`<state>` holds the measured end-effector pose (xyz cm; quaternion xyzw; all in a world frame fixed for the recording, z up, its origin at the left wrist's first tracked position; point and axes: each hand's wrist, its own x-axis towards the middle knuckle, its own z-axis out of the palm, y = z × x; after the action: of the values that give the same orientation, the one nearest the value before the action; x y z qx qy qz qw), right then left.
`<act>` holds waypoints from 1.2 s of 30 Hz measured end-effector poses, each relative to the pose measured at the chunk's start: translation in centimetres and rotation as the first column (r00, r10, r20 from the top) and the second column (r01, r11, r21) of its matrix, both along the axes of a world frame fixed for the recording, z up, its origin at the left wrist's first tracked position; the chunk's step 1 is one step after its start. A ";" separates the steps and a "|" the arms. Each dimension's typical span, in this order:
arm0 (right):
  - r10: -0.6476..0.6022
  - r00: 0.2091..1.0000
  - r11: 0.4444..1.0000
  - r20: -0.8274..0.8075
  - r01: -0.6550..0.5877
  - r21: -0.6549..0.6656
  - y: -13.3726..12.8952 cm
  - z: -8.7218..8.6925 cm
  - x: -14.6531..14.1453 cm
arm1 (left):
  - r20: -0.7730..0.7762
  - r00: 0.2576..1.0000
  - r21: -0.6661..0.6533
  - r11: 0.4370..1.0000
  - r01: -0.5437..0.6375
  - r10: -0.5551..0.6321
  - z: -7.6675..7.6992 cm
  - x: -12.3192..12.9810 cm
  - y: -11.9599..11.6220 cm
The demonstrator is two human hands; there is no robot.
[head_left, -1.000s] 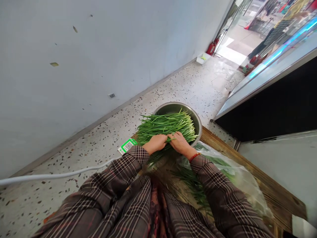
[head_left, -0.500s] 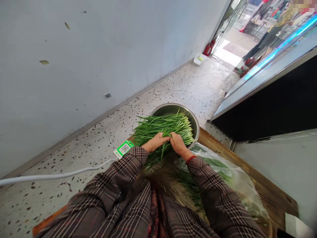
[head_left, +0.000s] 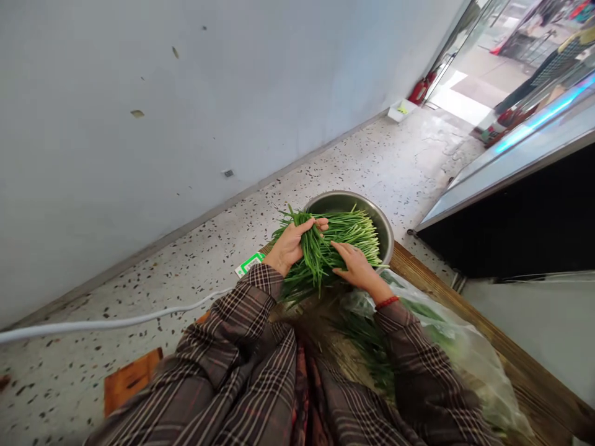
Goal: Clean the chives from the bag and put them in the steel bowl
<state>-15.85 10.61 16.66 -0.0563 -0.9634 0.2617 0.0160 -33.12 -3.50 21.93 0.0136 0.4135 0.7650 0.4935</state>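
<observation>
A heap of garlic chives point(head_left: 356, 226) lies across a steel basin point(head_left: 385, 232), pale stem ends to the right and green leaf tips to the left. My left hand point(head_left: 292, 243) is closed around a small bunch of chive leaves point(head_left: 315, 251), lifted over the heap, with the leaf ends hanging down. To its right, my right hand point(head_left: 356, 265) has its fingers stretched out, close to or touching the chives, and holds nothing. It wears a red bead bracelet point(head_left: 387, 303).
The basin stands on a wooden bench or table point(head_left: 432, 275). A clear plastic bag point(head_left: 469, 347) with greens lies at the right, by more loose chives point(head_left: 367, 347). A green-and-white QR card point(head_left: 250, 264) and a white cable point(head_left: 139, 323) are at the left. A person point(head_left: 534, 77) stands outside the doorway.
My hands, together at the chives before, are now apart. My left hand has risen with the bunch, and my right hand has opened and moved right. The view has shifted.
</observation>
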 end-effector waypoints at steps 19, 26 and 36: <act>-0.496 0.857 0.825 -0.142 0.413 -0.385 -0.7 3.1 4.8 | -0.308 0.944 -0.131 0.978 -0.163 0.116 2.7 -0.9 -9.1; -0.505 0.862 0.838 -0.035 0.480 -0.259 -1.4 1.5 8.0 | -0.286 0.948 -0.358 0.933 0.032 -0.142 -1.8 2.6 -11.2; -0.613 0.773 0.686 0.160 0.622 -0.376 -4.2 -4.3 13.5 | -0.310 0.901 -0.438 0.887 0.149 -0.304 -2.9 5.9 -10.2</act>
<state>-2.39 6.37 12.31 -0.3820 -0.8111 0.4355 0.0807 -27.21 -13.71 19.06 0.1044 0.6431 0.5824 0.4861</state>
